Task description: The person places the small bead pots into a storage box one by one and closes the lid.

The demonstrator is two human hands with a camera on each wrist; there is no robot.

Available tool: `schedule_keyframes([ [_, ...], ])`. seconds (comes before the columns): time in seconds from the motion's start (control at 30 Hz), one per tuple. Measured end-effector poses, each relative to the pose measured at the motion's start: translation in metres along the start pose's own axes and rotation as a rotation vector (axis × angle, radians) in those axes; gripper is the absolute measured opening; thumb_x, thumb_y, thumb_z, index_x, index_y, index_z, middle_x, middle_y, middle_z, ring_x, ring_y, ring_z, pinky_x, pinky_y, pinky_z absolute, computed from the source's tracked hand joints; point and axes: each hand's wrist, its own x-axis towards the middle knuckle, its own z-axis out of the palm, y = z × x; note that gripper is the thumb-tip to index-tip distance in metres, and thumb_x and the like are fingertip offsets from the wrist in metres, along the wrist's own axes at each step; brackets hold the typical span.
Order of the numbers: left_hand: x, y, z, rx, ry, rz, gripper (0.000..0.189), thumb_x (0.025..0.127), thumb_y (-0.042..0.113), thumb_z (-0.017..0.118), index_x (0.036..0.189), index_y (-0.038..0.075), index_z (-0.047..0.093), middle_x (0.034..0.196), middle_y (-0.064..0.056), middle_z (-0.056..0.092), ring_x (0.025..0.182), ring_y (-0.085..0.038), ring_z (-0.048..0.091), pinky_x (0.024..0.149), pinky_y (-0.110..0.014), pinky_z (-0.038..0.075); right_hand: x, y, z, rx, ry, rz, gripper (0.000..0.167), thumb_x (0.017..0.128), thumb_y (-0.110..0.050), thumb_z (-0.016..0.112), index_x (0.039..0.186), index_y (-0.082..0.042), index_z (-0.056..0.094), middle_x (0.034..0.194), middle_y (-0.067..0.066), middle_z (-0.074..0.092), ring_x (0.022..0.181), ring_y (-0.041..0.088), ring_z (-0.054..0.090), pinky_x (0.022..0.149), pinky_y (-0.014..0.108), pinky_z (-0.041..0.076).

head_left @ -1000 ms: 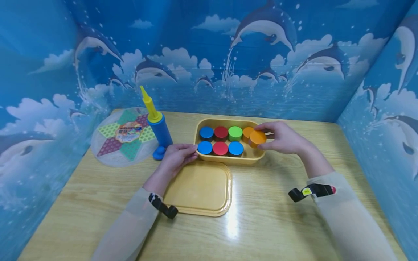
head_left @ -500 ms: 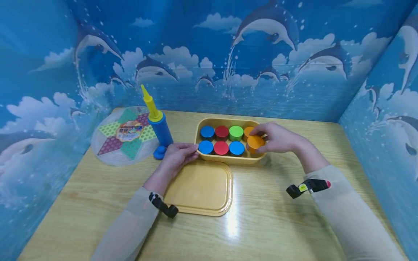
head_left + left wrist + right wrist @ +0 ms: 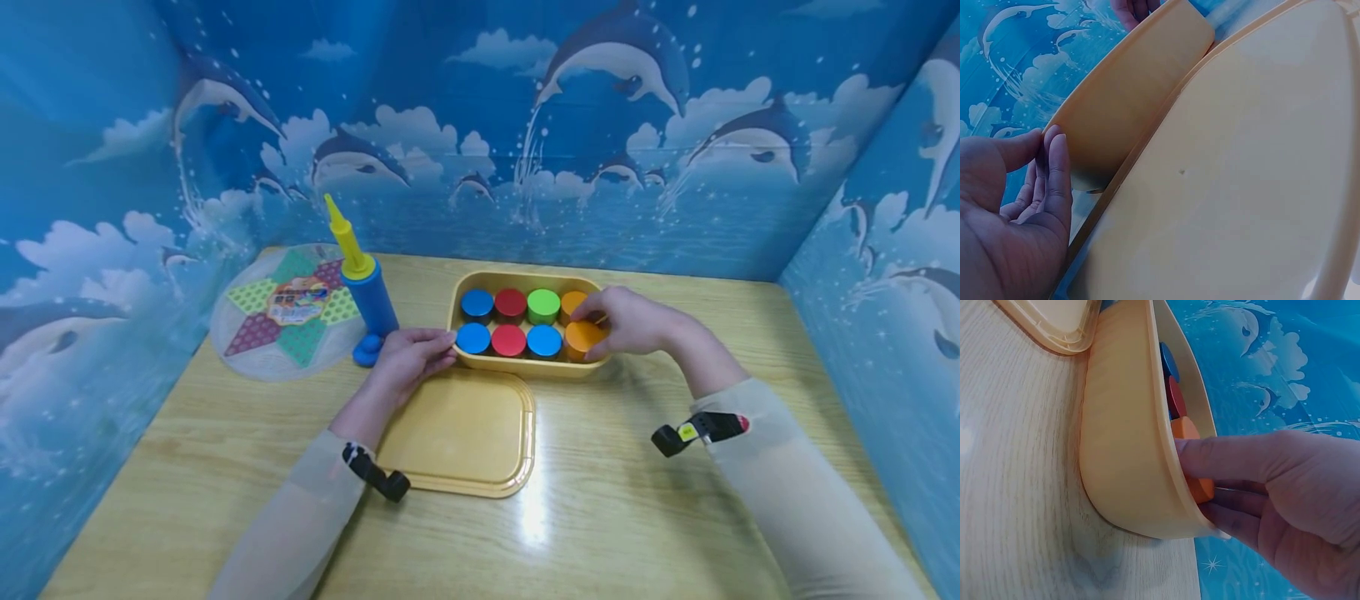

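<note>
A yellow plastic box [image 3: 517, 364] holds two rows of round cylinders: blue, red, green and orange ones. My left hand [image 3: 408, 358] pinches the box's left rim between thumb and fingers, as the left wrist view [image 3: 1022, 212] also shows. At the right end of the front row my right hand [image 3: 637, 321] grips an orange cylinder [image 3: 582, 338] by its sides, low inside the box. Behind it stands a second orange cylinder [image 3: 573, 303], partly covered by the fingers. In the right wrist view, the thumb and fingers of my right hand [image 3: 1297, 494] reach over the rim.
A flat yellow lid [image 3: 461, 429] lies in front of the box. To the left stand a blue hand pump [image 3: 371, 302] with a yellow nozzle and a round star-patterned game board [image 3: 288, 350]. Dolphin-printed cloth walls [image 3: 465, 225] enclose the wooden table [image 3: 637, 508].
My right hand has moved left and lowered the orange cylinder from above the right end into the front row beside the blue one. The left hand keeps its place on the rim.
</note>
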Motion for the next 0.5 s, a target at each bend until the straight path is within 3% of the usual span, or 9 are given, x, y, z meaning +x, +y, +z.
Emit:
schedule_keyframes([
  [0.5,0.0015,0.0001,0.0004,0.015,0.007,-0.010,0.028,0.101,0.016,0.075,0.125,0.002,0.074,0.116,-0.017,0.075,0.101,-0.025,0.075,0.088,-0.031,0.063,0.0081,-0.0057,0.0095,-0.138,-0.003,0.034,0.051,0.087,-0.009,0.089,0.132,0.004,0.070,0.117,0.011,0.072,0.098,0.024,0.065,0.091,0.044,0.059],
])
